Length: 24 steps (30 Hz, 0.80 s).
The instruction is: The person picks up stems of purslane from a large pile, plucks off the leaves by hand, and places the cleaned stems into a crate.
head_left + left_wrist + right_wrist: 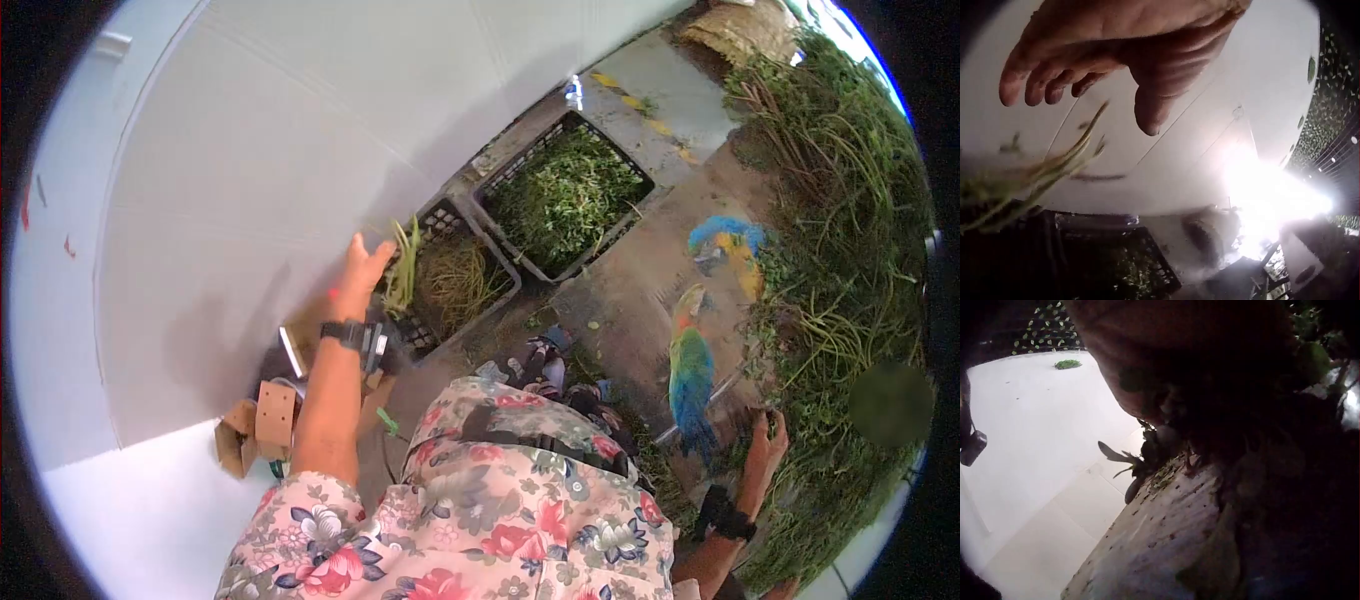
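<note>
My left hand (362,272) is stretched over the nearer black crate (512,282), its fingers and thumb apart. Just beyond the fingertips, pale green stems (403,265) stand up at the crate's side; in the left wrist view the blurred stems (1054,165) hang apart from the hand (1129,50). Inside that crate lie bare, brownish stems (462,283). My right hand (765,450) is at the near edge of a big heap of leafy green stems (850,310). Leaves crowd round it in the dark right wrist view, hiding the fingertips; what it grips there I cannot tell.
A second black crate (645,188) full of plucked green leaves adjoins the first. The worktop (620,330) bears printed parrots (692,370). A white wall (280,130) rises beyond the crates. Cardboard boxes (275,420) stand at lower left, a woven basket (740,35) at the far end.
</note>
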Available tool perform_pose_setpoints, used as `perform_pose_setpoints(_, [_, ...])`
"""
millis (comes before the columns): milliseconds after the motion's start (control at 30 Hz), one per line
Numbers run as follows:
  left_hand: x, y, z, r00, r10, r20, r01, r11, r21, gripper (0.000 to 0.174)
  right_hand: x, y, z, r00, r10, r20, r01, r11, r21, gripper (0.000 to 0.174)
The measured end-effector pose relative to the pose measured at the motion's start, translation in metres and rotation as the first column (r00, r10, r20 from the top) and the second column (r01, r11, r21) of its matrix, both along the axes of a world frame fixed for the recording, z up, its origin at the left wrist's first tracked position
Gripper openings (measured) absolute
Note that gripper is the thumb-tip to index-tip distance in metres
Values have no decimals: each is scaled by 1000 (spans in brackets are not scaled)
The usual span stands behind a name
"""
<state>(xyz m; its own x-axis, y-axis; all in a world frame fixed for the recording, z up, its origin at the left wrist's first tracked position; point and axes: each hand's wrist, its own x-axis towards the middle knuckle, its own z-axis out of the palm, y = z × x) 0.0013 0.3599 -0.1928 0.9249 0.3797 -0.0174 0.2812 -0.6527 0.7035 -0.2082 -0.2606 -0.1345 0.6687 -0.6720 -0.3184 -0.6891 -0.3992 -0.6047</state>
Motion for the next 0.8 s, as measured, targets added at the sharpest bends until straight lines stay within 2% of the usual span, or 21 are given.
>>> perform_pose_setpoints(100, [5,-40,33,987,-99,-128,82,987,-136,45,-2,-8,-10,1000,21,2,-21,999,-25,66])
perform_pose_setpoints(133, [9,-51,40,977,-144,-154,99,958,-269,39,-2,-7,-10,999,51,15,-50,999,-18,61])
perform_pose_setpoints(233, [24,-109,71,932,-340,-126,252,857,-450,32,-12,-32,-37,989,148,8,-147,988,-41,54])
perform_pose_setpoints(267, [28,-128,87,906,-407,-118,321,840,-438,29,-16,-37,-42,984,178,-5,-178,982,-59,53])
perform_pose_setpoints(333, [33,-164,109,840,-533,-103,453,792,-409,24,5,15,11,996,80,-49,-83,995,-58,51])
perform_pose_setpoints(367, [34,-179,108,791,-611,-41,560,749,-356,21,13,30,29,997,32,-66,-36,998,-55,50])
perform_pose_setpoints(400, [32,-206,126,735,-678,-18,639,702,-315,21,8,22,19,995,49,-83,-56,995,-86,50])
perform_pose_setpoints(467, [28,-246,149,609,-793,16,745,565,-354,22,4,29,18,998,15,-69,-24,990,-139,52])
perform_pose_setpoints(500, [25,-261,152,515,-852,96,833,471,-292,25,4,35,22,998,-2,-62,-9,986,-169,53])
perform_pose_setpoints(533, [20,-278,161,453,-884,113,854,394,-341,26,5,37,32,999,-33,2,33,996,-83,46])
perform_pose_setpoints(567, [15,-295,171,374,-918,128,869,299,-393,27,9,43,49,992,-44,120,42,999,19,41])
perform_pose_setpoints(633, [5,-328,175,297,-937,185,820,151,-552,30,15,56,87,936,-130,327,69,979,192,31])
perform_pose_setpoints(667, [-2,-344,172,256,-943,211,776,70,-626,32,17,57,94,908,-194,372,86,954,288,26])
perform_pose_setpoints(700, [-9,-358,165,244,-943,227,748,34,-662,33,21,61,100,871,-261,416,95,920,380,23])
perform_pose_setpoints(767, [-23,-387,147,210,-943,260,687,-47,-725,34,42,84,122,815,-255,520,63,932,358,15])
perform_pose_setpoints(800, [-32,-398,155,244,-952,185,469,-51,-882,34,49,89,125,791,-257,556,56,934,353,14])
